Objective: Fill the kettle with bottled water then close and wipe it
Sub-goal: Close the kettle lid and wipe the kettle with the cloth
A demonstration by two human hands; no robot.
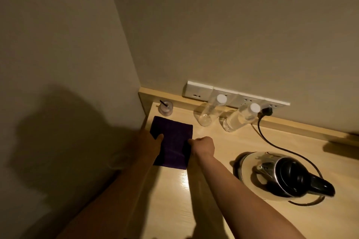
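Observation:
A folded dark purple cloth (pixel 172 141) lies flat on the wooden counter (pixel 174 200) near the left wall. My left hand (pixel 150 143) grips its left edge, thumb on top. My right hand (pixel 203 146) pinches its right edge. A steel kettle (pixel 272 174) with a black lid and handle stands on its base at the right, lid closed. Two clear water bottles with white caps stand at the back: one (pixel 210 110) looks empty, the other (pixel 240 117) holds water.
A row of wall sockets (pixel 233 96) runs behind the bottles, with the kettle's black cord (pixel 266 137) plugged in and trailing across the counter. A small cup with a dark straw (pixel 165 107) sits in the back left corner. Walls close the left and back.

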